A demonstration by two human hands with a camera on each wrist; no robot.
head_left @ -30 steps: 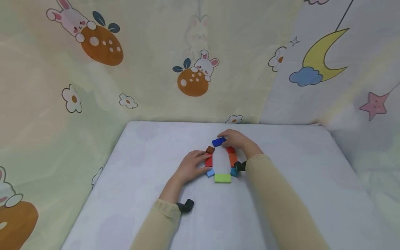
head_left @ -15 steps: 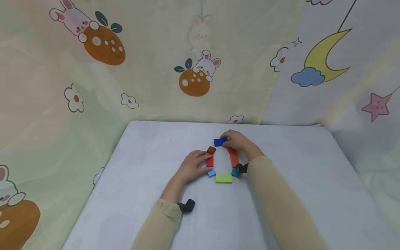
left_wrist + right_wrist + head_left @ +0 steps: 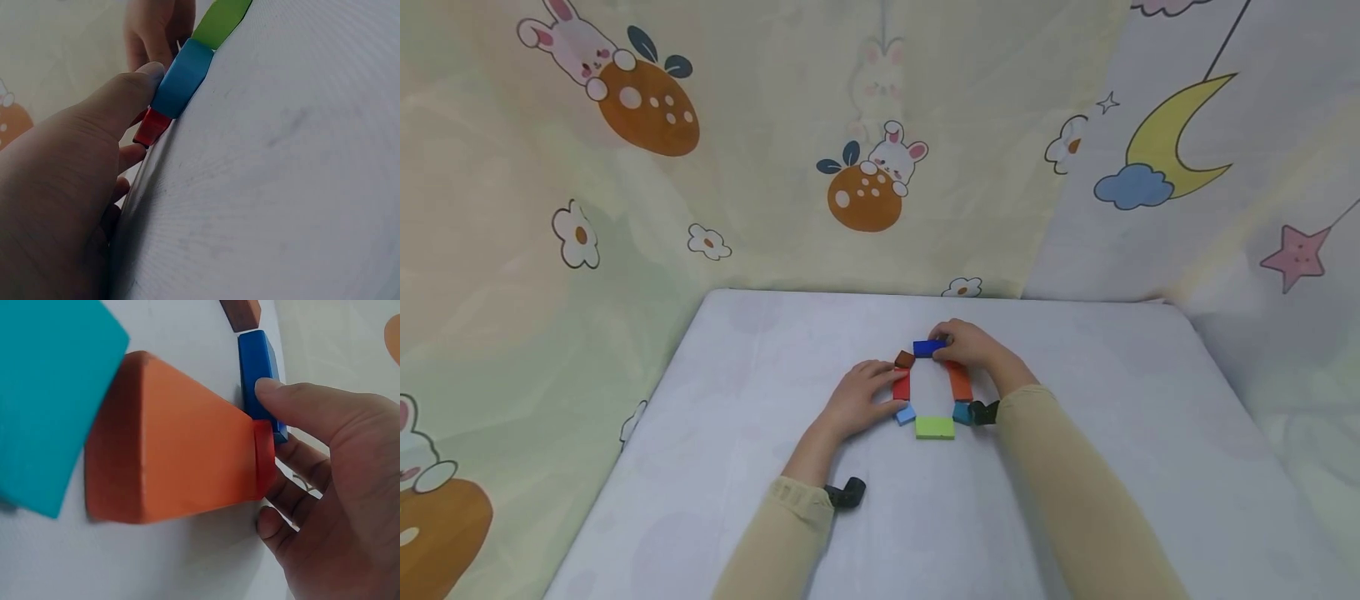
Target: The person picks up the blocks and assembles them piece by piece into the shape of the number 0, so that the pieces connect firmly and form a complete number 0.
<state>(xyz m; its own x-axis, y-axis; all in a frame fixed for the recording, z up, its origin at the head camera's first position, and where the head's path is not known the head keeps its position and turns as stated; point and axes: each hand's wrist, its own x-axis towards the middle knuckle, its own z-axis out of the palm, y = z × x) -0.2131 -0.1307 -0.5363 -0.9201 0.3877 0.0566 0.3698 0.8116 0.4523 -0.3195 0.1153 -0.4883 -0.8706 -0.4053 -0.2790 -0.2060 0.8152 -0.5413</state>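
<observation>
At the far side of a ring of coloured blocks, my right hand [image 3: 976,347] pinches a dark blue block [image 3: 924,348] between thumb and fingers. In the right wrist view the blue block [image 3: 255,365] meets a small red block [image 3: 265,459] at the end of an orange block [image 3: 187,450]. My left hand [image 3: 859,400] lies along the ring's left side, fingers spread and relaxed. Its fingertips touch a red block [image 3: 901,387], and its thumb rests against a light blue block [image 3: 182,78]. A brown block [image 3: 905,359] sits just left of the dark blue one.
A light green block [image 3: 935,428] forms the near side of the ring, with a teal block [image 3: 962,412] at its right corner. White cloth covers the table [image 3: 700,500]. Behind stands a printed cloth backdrop [image 3: 760,167]. Each wrist wears a black camera [image 3: 847,493].
My right hand has shifted the dark blue block slightly right and toward me, turning it straighter across the ring's far end. The left hand has stayed in place.
</observation>
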